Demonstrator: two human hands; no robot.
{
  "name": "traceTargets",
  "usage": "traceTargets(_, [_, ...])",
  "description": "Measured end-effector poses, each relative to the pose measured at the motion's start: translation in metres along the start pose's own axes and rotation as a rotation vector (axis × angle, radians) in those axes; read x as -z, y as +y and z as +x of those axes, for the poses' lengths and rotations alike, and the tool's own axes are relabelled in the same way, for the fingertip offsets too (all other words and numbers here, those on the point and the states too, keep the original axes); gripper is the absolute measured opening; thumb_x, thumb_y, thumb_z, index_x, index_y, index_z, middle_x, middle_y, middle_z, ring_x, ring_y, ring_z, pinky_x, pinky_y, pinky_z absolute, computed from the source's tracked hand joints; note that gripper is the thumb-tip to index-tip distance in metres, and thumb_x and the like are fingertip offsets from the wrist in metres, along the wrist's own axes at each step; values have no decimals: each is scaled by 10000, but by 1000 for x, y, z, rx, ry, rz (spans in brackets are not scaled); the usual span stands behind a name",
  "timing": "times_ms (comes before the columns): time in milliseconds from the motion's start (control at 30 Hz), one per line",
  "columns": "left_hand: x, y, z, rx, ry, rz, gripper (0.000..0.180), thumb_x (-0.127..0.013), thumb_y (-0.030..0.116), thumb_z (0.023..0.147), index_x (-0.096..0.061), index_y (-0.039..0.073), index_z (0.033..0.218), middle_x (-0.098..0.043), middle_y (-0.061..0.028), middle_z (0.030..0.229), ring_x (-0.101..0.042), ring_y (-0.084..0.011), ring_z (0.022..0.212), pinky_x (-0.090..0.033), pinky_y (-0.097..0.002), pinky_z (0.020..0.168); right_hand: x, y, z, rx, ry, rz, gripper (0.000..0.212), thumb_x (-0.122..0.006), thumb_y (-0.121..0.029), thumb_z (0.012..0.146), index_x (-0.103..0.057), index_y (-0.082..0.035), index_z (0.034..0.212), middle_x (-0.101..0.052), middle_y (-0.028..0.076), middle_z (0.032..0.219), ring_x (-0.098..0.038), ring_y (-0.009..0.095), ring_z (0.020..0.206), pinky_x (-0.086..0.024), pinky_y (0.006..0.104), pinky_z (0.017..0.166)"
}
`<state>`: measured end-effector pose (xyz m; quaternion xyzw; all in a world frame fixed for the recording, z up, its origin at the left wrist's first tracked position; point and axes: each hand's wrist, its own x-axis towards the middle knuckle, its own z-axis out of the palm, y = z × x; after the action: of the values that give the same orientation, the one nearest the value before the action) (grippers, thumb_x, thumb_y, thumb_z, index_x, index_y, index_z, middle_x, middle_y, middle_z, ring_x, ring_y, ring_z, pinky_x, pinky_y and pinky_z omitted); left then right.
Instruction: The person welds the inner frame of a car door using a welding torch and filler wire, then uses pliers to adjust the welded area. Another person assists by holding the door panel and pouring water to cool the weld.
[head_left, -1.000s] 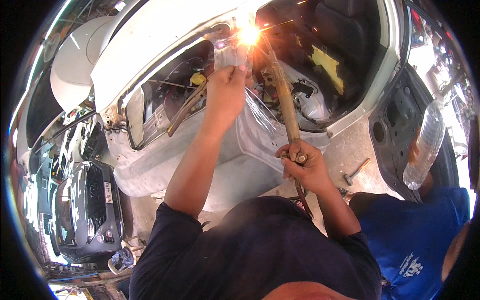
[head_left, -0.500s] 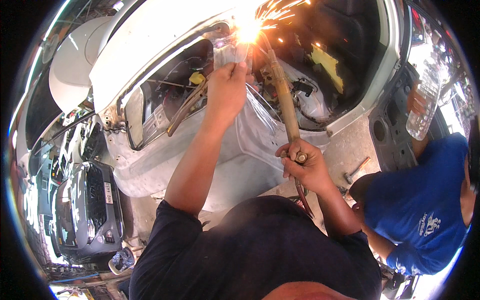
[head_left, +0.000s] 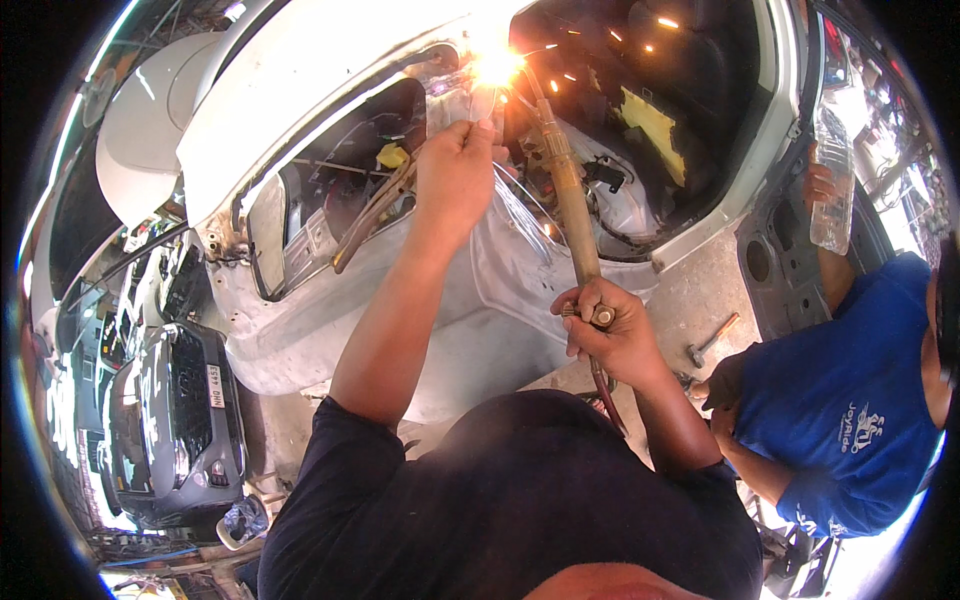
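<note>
A brass-coloured gas torch (head_left: 572, 205) runs up and away from my right hand (head_left: 608, 325), whose fingers are closed round its valve end. Its thin bent tip reaches a bright flame (head_left: 497, 68) with sparks, against the pillar of a bare-metal car body (head_left: 400, 310). The glare hides the metal right at that spot. Just below the flame my left hand (head_left: 455, 175) is closed on a bundle of thin silvery filler rods (head_left: 522, 215), whose loose ends trail down to the right. A dark red hose (head_left: 606, 400) hangs below the torch's valves.
On the right, a co-worker in a blue shirt (head_left: 830, 400) holds up a clear plastic bottle (head_left: 832, 185) near a dark door panel (head_left: 785, 240). A hammer (head_left: 712, 340) lies on the floor. Yellow torn foam (head_left: 655, 130) shows inside the body. A dark car (head_left: 175, 420) stands left.
Fewer sparks fly than before, and they are more scattered. My hands have hardly moved. The co-worker has shifted, with the bottle now more upright and slightly farther left.
</note>
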<state>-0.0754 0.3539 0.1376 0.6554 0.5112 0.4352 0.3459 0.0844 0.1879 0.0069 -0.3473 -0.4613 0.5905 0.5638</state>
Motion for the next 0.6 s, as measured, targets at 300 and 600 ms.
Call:
traceTargets(300, [0,2,1,-10,14,4,402,-523,271,1074,-697,-91,1085,-748,-189,926,-732,-227,728,-554,-350,700,0,1,-1,14,-3,5,235,-633,59,956,-462,-75,863,-678,106,1067,-640,73,703,-559,255,590])
traceTargets(600, [-1,-3,5,-7,-2,-6,401,-527,267,1079,-679,-100,1127,-744,-196,938,-732,-226,719,-561,-346,687,0,0,0,6,1,2,232,-631,59,949,-462,-77,866,-683,108,1058,-636,73,690,-558,259,587])
